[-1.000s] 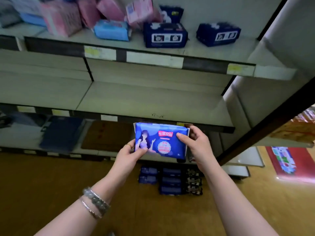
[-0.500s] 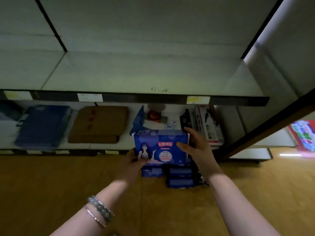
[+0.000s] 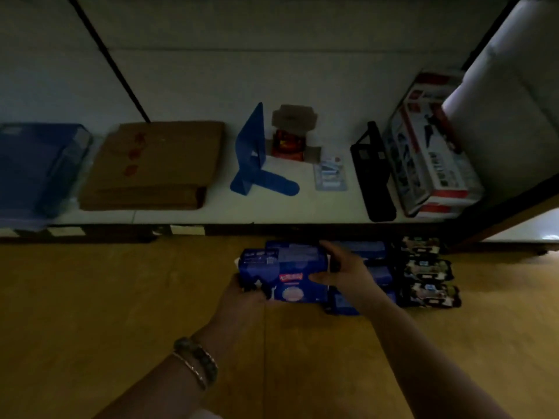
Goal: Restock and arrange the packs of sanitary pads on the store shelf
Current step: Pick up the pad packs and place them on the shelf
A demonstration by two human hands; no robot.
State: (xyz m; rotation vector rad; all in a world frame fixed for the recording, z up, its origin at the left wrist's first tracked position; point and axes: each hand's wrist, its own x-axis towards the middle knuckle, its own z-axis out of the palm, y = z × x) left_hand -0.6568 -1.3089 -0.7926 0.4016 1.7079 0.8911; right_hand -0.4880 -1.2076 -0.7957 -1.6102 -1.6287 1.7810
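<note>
Widest of all, wooden floor (image 3: 90, 313), spread beneath and around the held blue pack (image 3: 284, 273) of pads. Beyond the pack, white bottom shelf (image 3: 332, 207), dim. On it, far up-left of the pack, a blue stack (image 3: 36, 167); nearer, still up-left, a flat brown cardboard bundle (image 3: 157, 164); up-right, a red-and-white box (image 3: 429, 152) near the shelf's end wall, a black upright item (image 3: 373, 176) just beside it on the pack's side. Straight above the pack: blue bookend (image 3: 254, 158), small open carton (image 3: 290, 137) with something red inside, blister card (image 3: 329, 173) lying flat. Just right of the pack, more blue packs (image 3: 369, 252) on the floor, partly hidden by the right hand (image 3: 348, 273) and forearm; further right, three dark patterned packs (image 3: 429, 273) in a column. Pack itself low, just short of the shelf's front edge; touching the floor packs or not, impossible to tell. Gripped at both ends: left hand (image 3: 242, 297) curled round the near left corner, right hand with thumb on the printed face, fingers over the far edge. Two bracelets (image 3: 196, 364) on the left wrist.
</note>
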